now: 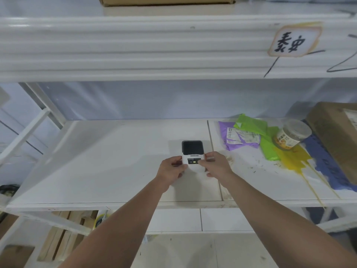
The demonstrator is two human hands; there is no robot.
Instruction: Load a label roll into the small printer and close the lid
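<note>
Printer [193, 155] held by both hands on the white shelf [108, 163].

Small and white, the printer stands on the shelf board, near its middle, with a dark lid [192, 147] on top that looks shut, though the view is too soft to be sure. A small green light shows on its front panel. The left hand [171, 170] grasps the left side of the printer with its fingers [178, 161] curled against the casing, and the right hand [217, 164] grasps the right side, its thumb lying on the front panel beside the light. To the right, well apart from the printer, lie a purple bag [228, 132], a green bag [251, 123], a jar [292, 135] on its side and a cardboard box [332, 132].
</note>
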